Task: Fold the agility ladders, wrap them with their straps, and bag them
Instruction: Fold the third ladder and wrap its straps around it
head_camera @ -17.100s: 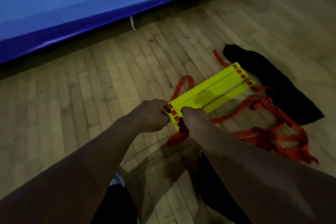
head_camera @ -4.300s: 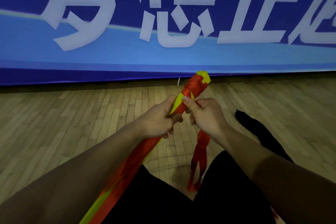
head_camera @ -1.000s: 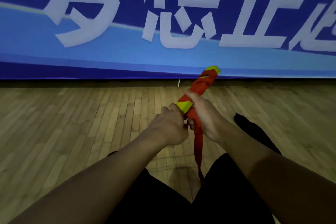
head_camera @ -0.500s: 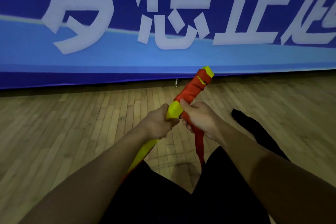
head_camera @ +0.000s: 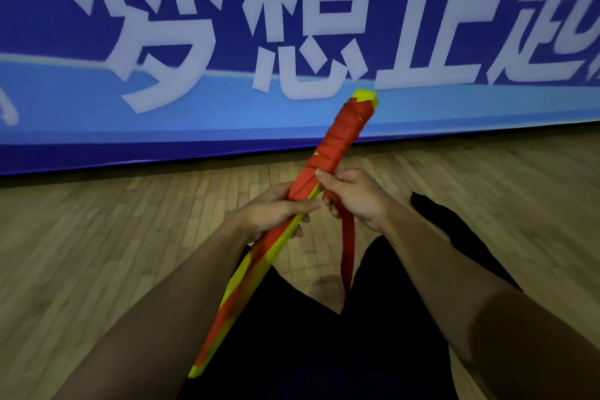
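The folded agility ladder (head_camera: 344,133) is a long bundle of yellow rungs held tilted up and away from me, its far half tightly bound in orange strap. My left hand (head_camera: 276,208) grips the bundle at its middle from the left. My right hand (head_camera: 354,195) pinches the orange strap (head_camera: 347,253) against the bundle; the loose tail hangs down between my knees. The bundle's near end (head_camera: 207,357) rests by my left thigh. A black bag (head_camera: 454,237) lies on the floor at the right, partly hidden by my right arm.
I sit on a wooden plank floor (head_camera: 97,253), my legs in dark shorts (head_camera: 308,351) at the bottom. A blue padded wall banner (head_camera: 194,75) with large white characters stands close ahead.
The strap has gone another turn around the bundle, so more orange covers the yellow at my hands. The bundle has swung slightly up and to the right, and its near end shows again.
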A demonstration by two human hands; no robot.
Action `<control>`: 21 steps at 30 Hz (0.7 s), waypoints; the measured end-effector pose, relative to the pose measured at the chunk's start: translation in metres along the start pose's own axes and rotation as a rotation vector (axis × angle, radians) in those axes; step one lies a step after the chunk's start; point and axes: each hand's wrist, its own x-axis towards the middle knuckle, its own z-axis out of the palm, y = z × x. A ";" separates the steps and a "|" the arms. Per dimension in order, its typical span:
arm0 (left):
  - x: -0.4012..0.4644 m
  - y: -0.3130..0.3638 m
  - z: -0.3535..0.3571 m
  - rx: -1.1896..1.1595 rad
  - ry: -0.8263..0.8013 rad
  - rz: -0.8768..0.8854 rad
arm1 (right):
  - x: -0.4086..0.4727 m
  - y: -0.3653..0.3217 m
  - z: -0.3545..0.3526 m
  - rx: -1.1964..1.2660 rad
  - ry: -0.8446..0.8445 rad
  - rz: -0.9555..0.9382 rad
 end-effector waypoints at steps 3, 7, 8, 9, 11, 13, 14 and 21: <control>0.012 0.007 0.010 0.224 0.227 0.026 | 0.004 -0.005 0.013 -0.118 0.180 0.028; 0.017 0.002 0.029 0.848 0.468 0.055 | 0.003 -0.013 0.018 -0.154 0.249 0.094; 0.014 0.000 0.031 0.900 0.481 0.078 | 0.003 -0.014 0.016 -0.138 0.234 0.117; 0.011 0.000 0.030 0.859 0.429 0.095 | 0.002 -0.016 0.012 -0.114 0.190 0.132; 0.005 0.003 0.019 0.480 0.230 0.110 | -0.001 -0.018 0.003 -0.077 0.071 0.135; -0.006 0.006 0.007 0.071 0.054 0.036 | -0.003 -0.021 -0.003 -0.054 -0.006 0.107; -0.009 0.005 0.005 -0.024 0.003 0.004 | -0.003 -0.022 -0.002 -0.047 -0.017 0.090; -0.012 0.003 0.023 0.216 0.194 0.017 | 0.005 -0.028 0.006 -0.031 0.169 0.128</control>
